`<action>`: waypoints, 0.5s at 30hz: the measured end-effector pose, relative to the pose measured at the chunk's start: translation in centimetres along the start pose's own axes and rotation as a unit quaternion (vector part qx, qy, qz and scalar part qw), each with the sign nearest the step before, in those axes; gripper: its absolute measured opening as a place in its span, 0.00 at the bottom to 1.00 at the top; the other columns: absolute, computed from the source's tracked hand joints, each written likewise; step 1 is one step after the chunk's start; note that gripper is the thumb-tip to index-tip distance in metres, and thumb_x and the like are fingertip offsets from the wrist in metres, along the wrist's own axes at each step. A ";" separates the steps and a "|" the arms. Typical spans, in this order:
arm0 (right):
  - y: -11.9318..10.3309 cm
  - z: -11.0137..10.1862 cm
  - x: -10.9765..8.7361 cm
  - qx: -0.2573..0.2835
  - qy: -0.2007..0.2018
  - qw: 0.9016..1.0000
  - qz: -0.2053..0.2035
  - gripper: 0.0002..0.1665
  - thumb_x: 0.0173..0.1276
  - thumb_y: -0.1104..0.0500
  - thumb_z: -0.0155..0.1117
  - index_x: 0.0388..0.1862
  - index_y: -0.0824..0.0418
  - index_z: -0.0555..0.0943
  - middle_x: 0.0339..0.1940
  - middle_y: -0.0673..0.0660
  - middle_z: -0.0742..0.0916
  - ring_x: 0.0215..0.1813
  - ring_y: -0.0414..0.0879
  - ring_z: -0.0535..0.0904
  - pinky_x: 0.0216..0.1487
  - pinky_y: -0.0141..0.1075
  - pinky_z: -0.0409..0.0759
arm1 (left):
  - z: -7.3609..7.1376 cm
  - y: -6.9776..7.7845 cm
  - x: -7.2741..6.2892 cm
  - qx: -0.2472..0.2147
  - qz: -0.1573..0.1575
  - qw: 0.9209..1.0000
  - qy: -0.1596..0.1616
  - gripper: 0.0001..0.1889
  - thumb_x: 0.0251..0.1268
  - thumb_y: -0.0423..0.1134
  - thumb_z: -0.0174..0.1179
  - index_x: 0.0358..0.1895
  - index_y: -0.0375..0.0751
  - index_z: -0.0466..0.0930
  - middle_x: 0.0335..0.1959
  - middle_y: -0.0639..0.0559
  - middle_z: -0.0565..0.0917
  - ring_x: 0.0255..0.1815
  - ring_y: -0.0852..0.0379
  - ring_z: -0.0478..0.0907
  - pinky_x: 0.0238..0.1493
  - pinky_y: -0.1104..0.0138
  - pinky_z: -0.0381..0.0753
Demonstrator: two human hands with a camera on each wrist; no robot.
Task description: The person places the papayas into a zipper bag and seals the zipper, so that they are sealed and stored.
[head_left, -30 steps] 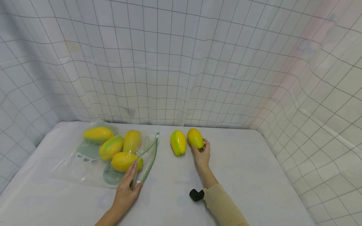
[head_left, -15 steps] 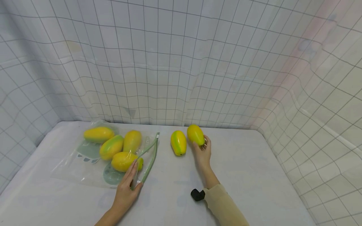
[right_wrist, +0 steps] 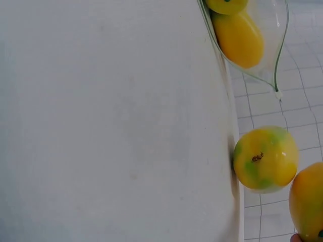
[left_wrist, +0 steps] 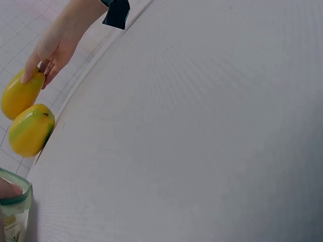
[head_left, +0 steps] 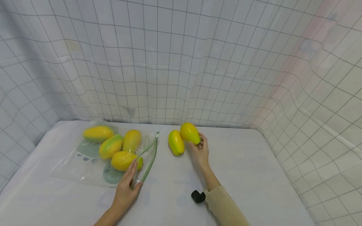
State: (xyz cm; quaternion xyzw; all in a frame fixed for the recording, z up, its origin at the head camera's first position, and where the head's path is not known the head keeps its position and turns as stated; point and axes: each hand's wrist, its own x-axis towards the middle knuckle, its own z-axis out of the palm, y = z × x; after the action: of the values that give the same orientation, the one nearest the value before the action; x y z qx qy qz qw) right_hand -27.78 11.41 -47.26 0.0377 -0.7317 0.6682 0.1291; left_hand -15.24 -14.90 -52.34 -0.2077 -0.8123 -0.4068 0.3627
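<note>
In the head view my right hand grips a yellow papaya by its narrow lower end. Its side overlaps a second yellow-green papaya, which rests on the table just to the left. Farther left lies a clear plastic bag with a green zip edge and several papayas inside. My left hand holds the bag's mouth, fingers over the upper edge and thumb at the lower one. The right wrist view shows the held papaya at the lower right, with one fingertip at its end.
A white cloth covers the table. Gridded curtains hang behind it and at both sides. A black wrist device sits by the cuff of the right sleeve.
My right hand has raised the papaya and carried it slightly away and left. The papaya beside it has shifted a little left and tilted. My left hand stays in place.
</note>
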 end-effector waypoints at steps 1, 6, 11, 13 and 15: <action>-0.4 0.0 -0.1 0.002 -0.006 1.000 -0.004 0.34 0.60 0.64 0.63 0.65 0.62 0.62 0.58 0.64 0.69 0.57 0.55 0.69 0.63 0.47 0.67 | 0.0 0.0 0.0 0.001 0.000 1.000 0.000 0.50 0.19 0.13 0.70 0.62 0.22 0.62 0.63 0.29 0.64 0.70 0.64 0.53 0.65 0.81 0.54; -2.5 0.4 -0.9 -0.007 -0.024 1.000 -0.016 0.34 0.61 0.66 0.62 0.64 0.68 0.60 0.59 0.67 0.69 0.57 0.58 0.68 0.65 0.50 0.64 | 0.0 0.0 0.1 0.003 0.001 1.000 0.002 0.50 0.19 0.13 0.70 0.61 0.22 0.62 0.62 0.29 0.64 0.70 0.65 0.53 0.65 0.81 0.54; -3.4 0.7 -1.4 -0.010 -0.040 0.999 -0.010 0.34 0.61 0.67 0.61 0.65 0.67 0.60 0.60 0.66 0.69 0.58 0.57 0.68 0.65 0.47 0.64 | 0.0 0.1 0.1 0.003 0.000 1.000 0.002 0.49 0.18 0.12 0.70 0.61 0.21 0.63 0.62 0.29 0.65 0.69 0.65 0.53 0.65 0.81 0.54; -3.6 0.8 -1.6 -0.002 -0.049 0.999 -0.010 0.33 0.61 0.68 0.61 0.65 0.67 0.61 0.60 0.66 0.69 0.59 0.57 0.68 0.66 0.47 0.64 | 0.0 0.1 0.1 0.004 -0.003 1.000 0.001 0.49 0.18 0.12 0.70 0.61 0.21 0.63 0.62 0.29 0.65 0.69 0.65 0.52 0.65 0.81 0.54; -3.6 0.9 -1.7 0.004 -0.058 0.998 -0.010 0.33 0.61 0.68 0.61 0.65 0.67 0.61 0.60 0.66 0.69 0.59 0.57 0.67 0.66 0.46 0.64 | 0.0 0.1 0.0 0.005 -0.006 1.000 0.000 0.49 0.18 0.12 0.70 0.61 0.21 0.63 0.62 0.29 0.65 0.69 0.66 0.52 0.64 0.81 0.54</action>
State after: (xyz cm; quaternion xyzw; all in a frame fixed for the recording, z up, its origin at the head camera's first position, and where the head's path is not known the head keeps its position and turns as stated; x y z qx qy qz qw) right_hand -25.43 9.95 -44.27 0.0845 -0.7347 0.6667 0.0930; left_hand -15.19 -14.88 -52.26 -0.2014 -0.8155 -0.4049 0.3613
